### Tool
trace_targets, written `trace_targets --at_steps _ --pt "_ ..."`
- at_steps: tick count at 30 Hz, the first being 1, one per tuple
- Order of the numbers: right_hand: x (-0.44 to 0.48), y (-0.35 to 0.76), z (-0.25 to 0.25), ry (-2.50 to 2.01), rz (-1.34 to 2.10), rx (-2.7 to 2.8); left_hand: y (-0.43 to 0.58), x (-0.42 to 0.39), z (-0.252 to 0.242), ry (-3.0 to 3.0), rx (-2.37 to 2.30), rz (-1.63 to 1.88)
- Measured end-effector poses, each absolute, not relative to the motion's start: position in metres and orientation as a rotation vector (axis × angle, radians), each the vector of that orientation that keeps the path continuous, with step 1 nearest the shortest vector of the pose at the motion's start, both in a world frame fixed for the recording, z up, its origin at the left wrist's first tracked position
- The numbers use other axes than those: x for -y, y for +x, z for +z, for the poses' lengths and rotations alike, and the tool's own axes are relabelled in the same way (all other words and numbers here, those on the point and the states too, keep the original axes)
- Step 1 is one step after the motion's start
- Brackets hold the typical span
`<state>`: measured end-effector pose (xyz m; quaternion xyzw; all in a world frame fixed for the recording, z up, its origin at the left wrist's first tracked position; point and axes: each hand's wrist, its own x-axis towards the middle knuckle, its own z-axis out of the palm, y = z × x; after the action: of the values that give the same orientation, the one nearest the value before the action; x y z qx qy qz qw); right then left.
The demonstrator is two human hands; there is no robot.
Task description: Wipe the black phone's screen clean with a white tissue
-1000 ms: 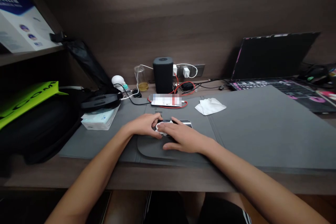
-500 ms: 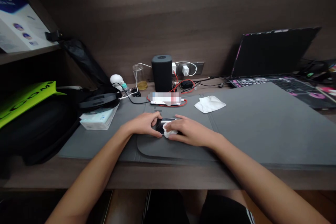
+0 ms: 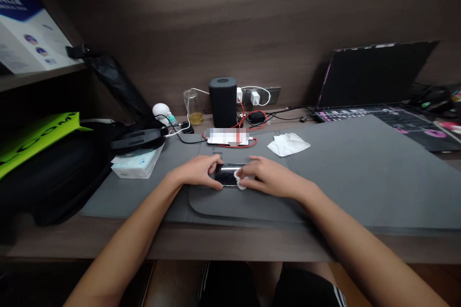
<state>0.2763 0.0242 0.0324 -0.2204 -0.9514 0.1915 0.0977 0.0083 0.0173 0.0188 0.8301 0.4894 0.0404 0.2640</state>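
A phone lies on the grey desk mat, its dark glossy screen facing up. My left hand grips its left end between thumb and fingers. A crumpled white tissue is pressed on the right part of the screen under the fingertips of my right hand. That hand covers the phone's right end. Farther right on the mat lies a second, flatter white tissue.
Behind the phone sits another device with a red cable, its screen blurred out. A black speaker, a glass jar and a white bulb-shaped object stand along the wall. A tissue pack is left; an open laptop is right.
My right hand has slid the tissue to the right across the screen, uncovering more of its middle. My left hand keeps its hold on the phone.
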Motion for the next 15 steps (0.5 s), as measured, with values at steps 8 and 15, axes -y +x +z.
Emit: trace_targets --at_steps 8,15 --pt "-0.022 0.272 0.033 -0.629 0.513 2.809 0.008 -0.018 0.018 2.239 -1.327 0.108" --pt "-0.027 0.282 0.036 -0.678 0.491 2.815 0.008 -0.017 0.019 2.24 -1.336 0.108"
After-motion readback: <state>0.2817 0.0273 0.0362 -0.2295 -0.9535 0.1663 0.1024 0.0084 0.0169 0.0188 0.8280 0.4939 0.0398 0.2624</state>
